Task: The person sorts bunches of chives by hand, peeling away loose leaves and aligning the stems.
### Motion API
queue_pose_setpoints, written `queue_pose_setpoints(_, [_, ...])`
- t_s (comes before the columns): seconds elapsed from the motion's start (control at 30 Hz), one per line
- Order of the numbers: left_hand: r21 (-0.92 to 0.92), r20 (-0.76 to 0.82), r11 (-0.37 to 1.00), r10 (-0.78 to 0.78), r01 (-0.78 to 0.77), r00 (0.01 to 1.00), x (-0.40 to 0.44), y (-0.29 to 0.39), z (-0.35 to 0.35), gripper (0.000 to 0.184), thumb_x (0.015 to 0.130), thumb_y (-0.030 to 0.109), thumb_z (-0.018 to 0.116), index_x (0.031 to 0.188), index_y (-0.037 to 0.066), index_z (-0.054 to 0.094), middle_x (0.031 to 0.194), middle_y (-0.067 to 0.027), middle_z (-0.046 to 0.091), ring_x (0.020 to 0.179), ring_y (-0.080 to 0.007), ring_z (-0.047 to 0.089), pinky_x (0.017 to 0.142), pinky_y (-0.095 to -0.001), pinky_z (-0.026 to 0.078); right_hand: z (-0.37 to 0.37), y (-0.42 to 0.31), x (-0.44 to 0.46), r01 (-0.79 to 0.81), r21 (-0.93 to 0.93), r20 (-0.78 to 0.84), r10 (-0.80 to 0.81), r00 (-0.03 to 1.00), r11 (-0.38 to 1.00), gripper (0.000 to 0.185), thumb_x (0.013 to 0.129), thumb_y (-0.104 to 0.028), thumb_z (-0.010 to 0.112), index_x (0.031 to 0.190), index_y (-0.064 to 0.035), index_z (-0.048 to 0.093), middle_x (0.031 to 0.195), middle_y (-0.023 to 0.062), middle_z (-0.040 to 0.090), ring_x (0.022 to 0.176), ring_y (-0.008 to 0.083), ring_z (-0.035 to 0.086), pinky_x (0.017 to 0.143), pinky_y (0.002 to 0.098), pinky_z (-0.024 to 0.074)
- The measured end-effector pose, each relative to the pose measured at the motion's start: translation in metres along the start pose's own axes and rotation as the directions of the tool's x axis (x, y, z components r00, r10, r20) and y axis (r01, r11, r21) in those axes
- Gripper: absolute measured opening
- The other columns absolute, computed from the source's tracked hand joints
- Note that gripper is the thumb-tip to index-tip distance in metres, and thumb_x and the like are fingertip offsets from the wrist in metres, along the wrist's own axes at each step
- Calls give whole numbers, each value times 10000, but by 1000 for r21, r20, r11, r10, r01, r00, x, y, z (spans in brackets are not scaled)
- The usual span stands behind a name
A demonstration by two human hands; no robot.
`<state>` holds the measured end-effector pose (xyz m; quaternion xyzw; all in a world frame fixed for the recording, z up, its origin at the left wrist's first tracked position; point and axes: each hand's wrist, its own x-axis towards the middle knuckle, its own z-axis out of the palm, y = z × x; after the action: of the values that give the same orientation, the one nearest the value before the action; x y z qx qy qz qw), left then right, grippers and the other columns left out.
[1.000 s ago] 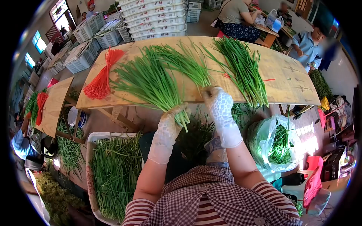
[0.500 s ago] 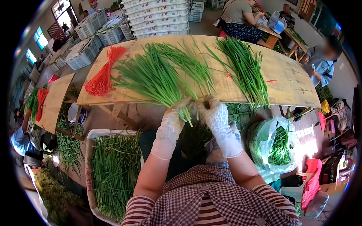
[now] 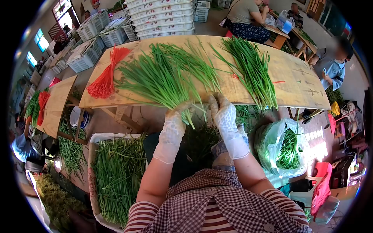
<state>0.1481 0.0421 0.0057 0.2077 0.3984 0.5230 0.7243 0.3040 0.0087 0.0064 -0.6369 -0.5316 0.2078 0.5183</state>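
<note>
My left hand (image 3: 178, 112), in a whitish patterned glove, is closed around the stem ends of a bunch of garlic chives (image 3: 155, 79). The leaves fan out over the wooden table (image 3: 299, 87), and the cut ends stick out below my fingers. My right hand (image 3: 221, 108), gloved the same way, is at the table's near edge with its fingers stretched forward and a little apart. Its fingertips are at the stem ends of a smaller loose pile of chives (image 3: 198, 64); whether they touch is unclear. A separate chive bunch (image 3: 250, 73) lies to the right over a red tie.
A bundle of red ties (image 3: 107, 79) lies at the table's left. Below are a white crate (image 3: 92, 167) full of chives and a plastic bag (image 3: 268, 151) holding more. Stacked white crates (image 3: 161, 19) stand behind the table. Other people sit at left and right.
My right hand has moved slightly right and forward to the loose pile, its fingers straightening from a curled shape. My left hand still grips the bunch, a little further left.
</note>
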Motion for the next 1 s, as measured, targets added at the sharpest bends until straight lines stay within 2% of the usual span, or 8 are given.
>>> queue_pose_setpoints(0.2, [0, 40, 1000, -13, 13, 999, 0, 4, 4, 134, 834, 56, 663, 949, -4, 627, 806, -52, 626, 632, -135, 578, 556, -243, 471, -4, -8, 53, -22, -262, 102, 50, 993, 965, 354, 833, -350, 644, 893, -4, 692, 799, 230, 668, 803, 365, 657, 717, 440, 516])
queue_pose_setpoints(0.33, [17, -11, 1000, -9, 9, 1000, -6, 5, 1, 134, 840, 53, 656, 956, -6, 623, 810, -56, 629, 642, -137, 582, 568, -249, 487, -22, -38, 53, 298, -626, -91, -447, 890, 721, 274, 809, -296, 689, 805, -22, 679, 702, 178, 651, 692, 347, 646, 630, 446, 509])
queue_pose_setpoints(0.4, [10, -3, 1000, 3, -3, 1000, -6, 3, 0, 130, 842, 52, 653, 953, -8, 625, 815, -58, 632, 649, -141, 585, 575, -247, 489, -19, -39, 34, 151, -344, 71, -135, 988, 927, 310, 797, -313, 714, 863, -10, 698, 758, 175, 682, 715, 303, 667, 661, 377, 521])
queue_pose_setpoints(0.5, [-21, -12, 1000, 4, -5, 1000, -5, -6, -1, 122, 839, 49, 652, 944, -11, 632, 823, -59, 635, 663, -146, 589, 589, -246, 493, -9, -32, 10, -255, -71, 373, 262, 890, 964, 353, 789, -336, 728, 915, -7, 707, 802, 169, 696, 720, 244, 673, 688, 328, 519])
queue_pose_setpoints(0.77, [37, -44, 999, 14, -12, 999, -1, -9, 1, 74, 813, 9, 650, 883, -10, 632, 799, -57, 628, 680, -150, 591, 619, -250, 509, -22, -2, -14, -130, 15, 535, 102, 839, 991, 321, 757, -312, 732, 945, -51, 716, 791, 138, 693, 721, 226, 659, 723, 344, 517])
queue_pose_setpoints(0.87, [-27, -34, 1000, 11, -12, 999, -4, 6, -5, 73, 810, -2, 648, 878, -10, 625, 791, -62, 621, 686, -151, 591, 624, -250, 515, -61, -17, -35, 300, -60, 913, -70, 402, 952, 285, 743, -293, 723, 927, -76, 712, 795, 140, 679, 705, 285, 659, 728, 374, 528])
queue_pose_setpoints(0.97, [-12, 15, 999, 32, -32, 999, -3, 20, -10, 87, 810, 7, 653, 888, -12, 618, 814, -78, 631, 729, -162, 608, 644, -263, 521, -78, -28, -28, 513, -279, 643, -239, 728, 812, 291, 780, -352, 706, 925, -100, 707, 820, 141, 680, 730, 273, 666, 657, 351, 524])
queue_pose_setpoints(1.0, [1, -5, 1000, 31, -31, 1000, -6, 20, -8, 89, 815, 15, 651, 894, -11, 620, 827, -82, 637, 744, -169, 615, 660, -274, 521, -71, -20, -13, 390, -567, 377, -192, 906, 725, 255, 802, -321, 692, 926, -99, 702, 841, 139, 679, 752, 290, 664, 655, 379, 526])
